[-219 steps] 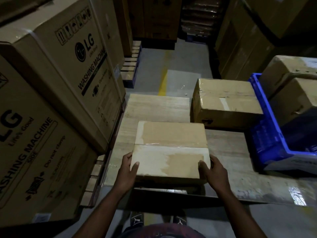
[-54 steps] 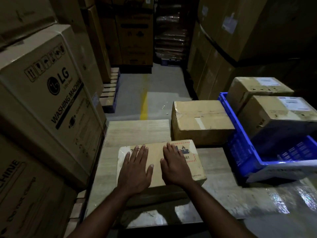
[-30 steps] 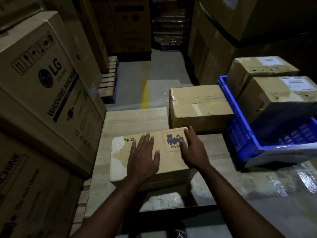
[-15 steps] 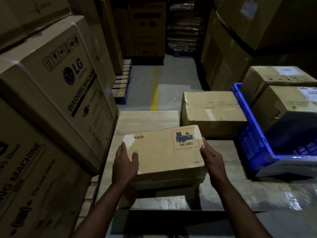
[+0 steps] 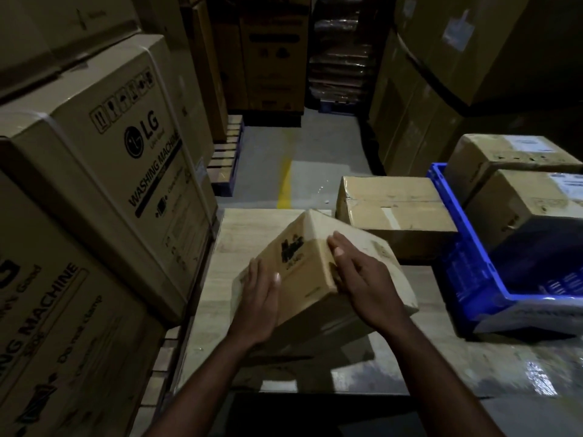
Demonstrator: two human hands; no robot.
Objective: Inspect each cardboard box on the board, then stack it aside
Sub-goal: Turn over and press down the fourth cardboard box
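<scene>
1. The tilted box (image 5: 303, 275) is matt brown cardboard, with black print on one face.
2. The tabletop (image 5: 252, 225) looks like pale wood with a fine grain. Its near right part is glossy and reflects light.
3. The second box (image 5: 407, 212) is matt cardboard with a pale tape strip.
4. The crate (image 5: 463, 269) is blue plastic, ribbed and slightly shiny.
5. The large cartons (image 5: 126, 184) are matt printed cardboard.
6. The floor (image 5: 318, 152) is grey and smooth.

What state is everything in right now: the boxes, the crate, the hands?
Box in hands: tilted, one corner up, closed.
Left hand: flat against its left face.
Right hand: flat on its right face.
Second box: lying flat on the board, taped shut.
Blue crate: holds two closed boxes.
</scene>
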